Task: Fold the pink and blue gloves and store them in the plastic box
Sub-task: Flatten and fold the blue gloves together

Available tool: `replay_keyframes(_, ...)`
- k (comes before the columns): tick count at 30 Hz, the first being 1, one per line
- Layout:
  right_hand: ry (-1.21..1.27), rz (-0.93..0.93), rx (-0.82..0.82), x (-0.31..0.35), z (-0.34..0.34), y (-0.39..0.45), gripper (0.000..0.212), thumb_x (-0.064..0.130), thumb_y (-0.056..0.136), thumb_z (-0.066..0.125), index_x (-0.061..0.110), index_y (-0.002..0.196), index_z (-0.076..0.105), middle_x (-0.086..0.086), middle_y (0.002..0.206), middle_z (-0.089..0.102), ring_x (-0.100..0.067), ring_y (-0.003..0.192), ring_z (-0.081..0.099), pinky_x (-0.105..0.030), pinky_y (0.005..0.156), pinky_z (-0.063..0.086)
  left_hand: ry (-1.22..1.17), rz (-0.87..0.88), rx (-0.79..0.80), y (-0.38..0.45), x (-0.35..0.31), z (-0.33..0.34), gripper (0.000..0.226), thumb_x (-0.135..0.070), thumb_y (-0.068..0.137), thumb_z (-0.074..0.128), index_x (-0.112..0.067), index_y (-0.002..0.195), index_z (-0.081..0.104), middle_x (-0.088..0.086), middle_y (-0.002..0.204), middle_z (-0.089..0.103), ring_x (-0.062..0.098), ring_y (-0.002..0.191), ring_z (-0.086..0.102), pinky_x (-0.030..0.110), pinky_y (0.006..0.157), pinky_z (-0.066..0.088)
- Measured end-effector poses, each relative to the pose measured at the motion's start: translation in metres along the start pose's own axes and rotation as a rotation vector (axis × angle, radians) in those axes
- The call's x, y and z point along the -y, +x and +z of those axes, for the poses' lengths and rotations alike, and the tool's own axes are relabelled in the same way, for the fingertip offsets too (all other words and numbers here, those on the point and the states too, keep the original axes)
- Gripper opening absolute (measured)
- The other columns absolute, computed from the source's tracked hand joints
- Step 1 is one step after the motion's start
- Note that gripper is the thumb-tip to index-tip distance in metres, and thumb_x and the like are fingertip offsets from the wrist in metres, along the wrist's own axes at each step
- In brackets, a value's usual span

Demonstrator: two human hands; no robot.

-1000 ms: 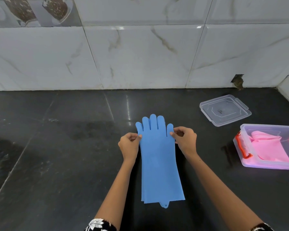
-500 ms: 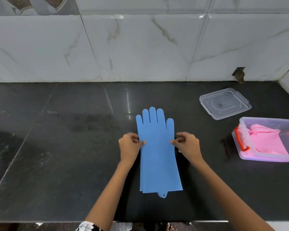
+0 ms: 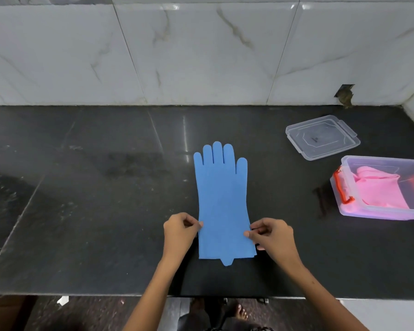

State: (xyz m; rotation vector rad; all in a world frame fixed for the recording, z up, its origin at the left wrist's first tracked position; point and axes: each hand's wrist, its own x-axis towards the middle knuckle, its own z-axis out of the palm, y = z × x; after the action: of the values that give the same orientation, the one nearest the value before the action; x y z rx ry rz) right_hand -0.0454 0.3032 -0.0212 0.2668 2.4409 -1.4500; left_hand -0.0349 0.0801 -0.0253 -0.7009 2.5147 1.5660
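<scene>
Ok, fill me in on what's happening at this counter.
A person is folding gloves for storage. Both hands pinch the cuff end of the blue gloves, which lie flat and unfolded on the black counter: left hand, right hand. The pink gloves already sit in the plastic box, its lid set aside.

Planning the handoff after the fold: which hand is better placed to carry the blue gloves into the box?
Right. The right hand pinches the blue gloves on the side nearer the plastic box, which sits open at right; the left hand would probably cross over.
</scene>
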Motion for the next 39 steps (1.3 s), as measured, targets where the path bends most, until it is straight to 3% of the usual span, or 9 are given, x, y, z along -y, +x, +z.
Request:
replay_keyframes(5, -0.117, -0.04, -0.034, -0.006, 0.001, 0.001, 0.012, 0.012, 0.074, 0.078, 0.018, 0.079, 0.069, 0.003, 0.072, 0.07, -0.01, 0.066, 0.067, -0.021, 0.06, 0.054, 0.043, 0.097, 0.005, -0.006, 0.004, 0.001, 0.024, -0.007, 0.067, 0.084, -0.012, 0.076, 0.062, 0.002, 0.071, 0.067, 0.013, 0.066, 0.065, 0.016, 0.058, 0.053)
replay_keyframes(10, -0.211, -0.089, -0.089, -0.005, 0.0, 0.0, 0.007, 0.014, 0.076, 0.074, 0.019, 0.079, 0.071, 0.011, 0.072, 0.068, -0.001, 0.068, 0.064, -0.012, 0.061, 0.047, 0.038, 0.149, 0.045, -0.004, 0.008, 0.002, 0.023, -0.012, 0.065, 0.086, -0.015, 0.075, 0.066, 0.0, 0.073, 0.068, 0.012, 0.069, 0.065, 0.016, 0.063, 0.054)
replay_keyframes(18, -0.342, -0.131, -0.072, -0.004, -0.004, 0.007, 0.01, 0.022, 0.081, 0.072, 0.019, 0.091, 0.071, 0.012, 0.081, 0.068, -0.001, 0.072, 0.062, -0.011, 0.061, 0.044, 0.091, 0.295, 0.054, 0.001, 0.014, -0.003, 0.01, -0.013, 0.074, 0.079, -0.017, 0.079, 0.072, -0.009, 0.078, 0.069, 0.004, 0.071, 0.066, 0.014, 0.067, 0.053)
replay_keyframes(22, -0.508, -0.463, -0.076, 0.007, -0.022, 0.03, 0.026, 0.011, 0.08, 0.071, 0.025, 0.102, 0.071, 0.01, 0.099, 0.067, -0.007, 0.083, 0.064, -0.02, 0.071, 0.05, 0.395, 0.61, 0.087, 0.029, 0.01, -0.029, 0.037, -0.004, 0.08, 0.071, -0.014, 0.115, 0.068, -0.001, 0.12, 0.066, 0.011, 0.112, 0.06, 0.026, 0.098, 0.048)
replay_keyframes(26, -0.846, -0.846, 0.106, 0.018, -0.031, 0.056, 0.046, 0.005, 0.07, 0.079, 0.027, 0.109, 0.069, 0.002, 0.122, 0.063, -0.019, 0.112, 0.059, -0.024, 0.067, 0.052, 0.687, 0.885, 0.39, 0.054, 0.0, -0.037, 0.044, -0.013, 0.087, 0.066, -0.017, 0.13, 0.057, -0.001, 0.147, 0.042, 0.015, 0.139, 0.034, 0.03, 0.116, 0.028)
replay_keyframes(29, -0.98, -1.027, 0.215, 0.022, -0.032, 0.067, 0.04, 0.012, 0.067, 0.083, 0.026, 0.103, 0.072, -0.002, 0.124, 0.063, -0.026, 0.115, 0.059, -0.032, 0.079, 0.056, 0.846, 1.08, 0.504, 0.063, -0.007, -0.036, 0.037, -0.021, 0.091, 0.06, -0.014, 0.127, 0.06, 0.003, 0.145, 0.045, 0.021, 0.139, 0.034, 0.034, 0.117, 0.025)
replay_keyframes(31, -1.009, -1.095, 0.259, 0.022, -0.033, 0.071, 0.032, 0.016, 0.071, 0.081, 0.026, 0.101, 0.073, -0.003, 0.125, 0.064, -0.027, 0.116, 0.059, -0.038, 0.091, 0.053, 0.879, 1.179, 0.521, 0.063, -0.008, -0.034, 0.034, -0.017, 0.088, 0.063, -0.011, 0.122, 0.064, 0.006, 0.136, 0.055, 0.025, 0.131, 0.047, 0.041, 0.11, 0.038)
replay_keyframes(34, -1.009, -1.151, 0.249, 0.015, -0.034, 0.072, 0.033, 0.011, 0.072, 0.08, 0.022, 0.103, 0.073, -0.002, 0.122, 0.066, -0.024, 0.114, 0.061, -0.04, 0.097, 0.05, 0.944, 1.309, 0.466, 0.06, 0.003, -0.03, 0.044, -0.004, 0.081, 0.071, -0.008, 0.123, 0.062, 0.009, 0.13, 0.06, 0.027, 0.122, 0.056, 0.043, 0.103, 0.045)
replay_keyframes(39, -0.81, -1.12, 0.178, 0.002, -0.029, 0.069, 0.025, 0.0, 0.078, 0.071, 0.011, 0.101, 0.072, -0.002, 0.116, 0.069, -0.021, 0.111, 0.064, -0.046, 0.1, 0.046, 0.845, 1.302, 0.3, 0.051, 0.014, -0.02, 0.046, 0.002, 0.073, 0.076, -0.005, 0.117, 0.064, 0.011, 0.125, 0.064, 0.025, 0.115, 0.061, 0.047, 0.101, 0.042)
